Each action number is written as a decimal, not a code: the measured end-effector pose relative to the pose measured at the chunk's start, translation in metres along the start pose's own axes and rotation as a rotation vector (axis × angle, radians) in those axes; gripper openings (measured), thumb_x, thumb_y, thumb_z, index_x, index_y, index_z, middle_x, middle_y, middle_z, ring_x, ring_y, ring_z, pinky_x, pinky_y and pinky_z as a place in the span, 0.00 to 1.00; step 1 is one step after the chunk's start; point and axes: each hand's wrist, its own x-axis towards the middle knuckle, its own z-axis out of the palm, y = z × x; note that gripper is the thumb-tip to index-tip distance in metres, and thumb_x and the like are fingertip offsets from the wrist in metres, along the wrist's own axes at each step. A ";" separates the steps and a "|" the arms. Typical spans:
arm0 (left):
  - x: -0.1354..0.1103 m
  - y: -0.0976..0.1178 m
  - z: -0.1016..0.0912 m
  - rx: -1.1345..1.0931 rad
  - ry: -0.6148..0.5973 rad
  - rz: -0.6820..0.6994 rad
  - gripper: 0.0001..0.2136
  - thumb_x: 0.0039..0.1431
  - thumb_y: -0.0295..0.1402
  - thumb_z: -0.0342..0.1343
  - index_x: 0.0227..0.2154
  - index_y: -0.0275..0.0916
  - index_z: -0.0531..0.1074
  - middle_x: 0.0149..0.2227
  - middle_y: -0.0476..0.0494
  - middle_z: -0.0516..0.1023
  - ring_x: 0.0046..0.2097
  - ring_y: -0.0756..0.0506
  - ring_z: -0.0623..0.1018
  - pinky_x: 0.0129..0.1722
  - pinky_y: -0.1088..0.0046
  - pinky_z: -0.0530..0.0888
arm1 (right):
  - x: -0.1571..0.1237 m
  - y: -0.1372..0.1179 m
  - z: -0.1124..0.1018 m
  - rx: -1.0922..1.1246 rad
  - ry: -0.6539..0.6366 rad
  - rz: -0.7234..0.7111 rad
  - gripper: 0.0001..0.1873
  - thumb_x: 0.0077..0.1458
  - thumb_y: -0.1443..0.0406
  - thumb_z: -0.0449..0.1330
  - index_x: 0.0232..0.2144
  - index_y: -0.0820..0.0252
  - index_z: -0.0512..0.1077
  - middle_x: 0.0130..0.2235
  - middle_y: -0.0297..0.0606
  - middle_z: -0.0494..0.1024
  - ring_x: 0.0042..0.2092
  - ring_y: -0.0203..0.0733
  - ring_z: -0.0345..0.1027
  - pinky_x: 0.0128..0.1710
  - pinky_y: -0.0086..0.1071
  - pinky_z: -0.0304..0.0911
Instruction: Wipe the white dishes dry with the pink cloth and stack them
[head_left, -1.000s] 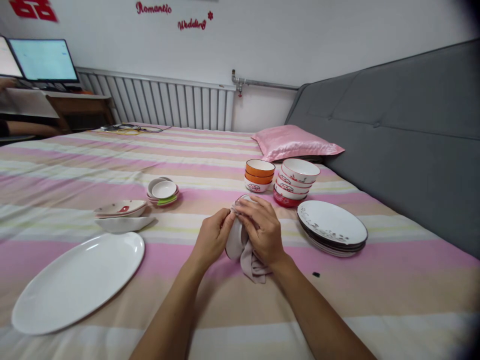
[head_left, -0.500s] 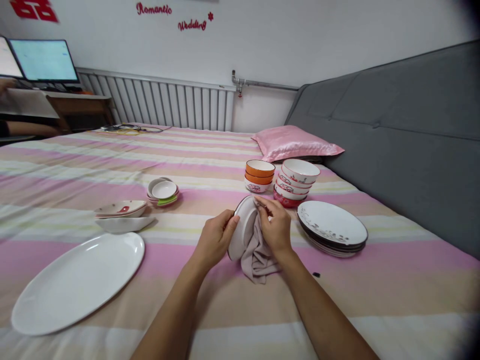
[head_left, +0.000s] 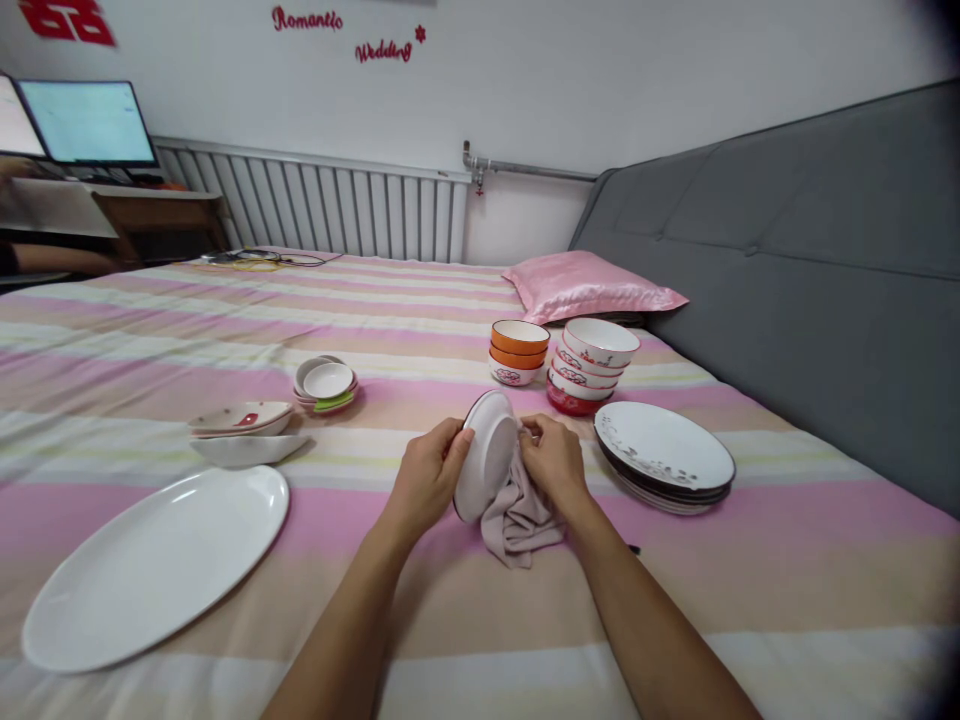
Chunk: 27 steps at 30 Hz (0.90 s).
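My left hand (head_left: 435, 468) grips the left side of a white plate (head_left: 486, 458) with a dark rim. The plate is tilted on edge, its underside and foot ring facing right. My right hand (head_left: 553, 460) is closed on a pinkish-grey cloth (head_left: 523, 520) just right of the plate; the cloth's lower folds hang down to the bed. To the right lies a stack of dark-edged plates (head_left: 666, 445), the top one white with a leaf pattern. Behind the hands stand a stack of orange and white bowls (head_left: 519, 350) and a taller stack of white and red bowls (head_left: 598, 345).
A large white oval platter (head_left: 157, 565) lies at left on the striped bed (head_left: 420, 640). Beyond it are boat-shaped dishes (head_left: 244, 420) and small stacked saucers (head_left: 327, 382). A pink pillow (head_left: 592, 285) rests by the grey headboard (head_left: 810, 240). A person's arm shows near the monitors (head_left: 88, 122).
My right hand has moved slightly down and away from the plate's upper rim with the cloth. The plate has turned a little, showing more of its underside. My left hand keeps its hold.
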 end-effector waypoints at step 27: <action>0.003 -0.005 -0.003 0.017 0.058 -0.020 0.13 0.60 0.39 0.42 0.25 0.39 0.63 0.22 0.53 0.64 0.26 0.51 0.64 0.27 0.76 0.59 | -0.015 -0.037 -0.019 0.325 0.010 -0.688 0.11 0.51 0.69 0.55 0.37 0.56 0.74 0.38 0.38 0.77 0.40 0.38 0.70 0.40 0.31 0.67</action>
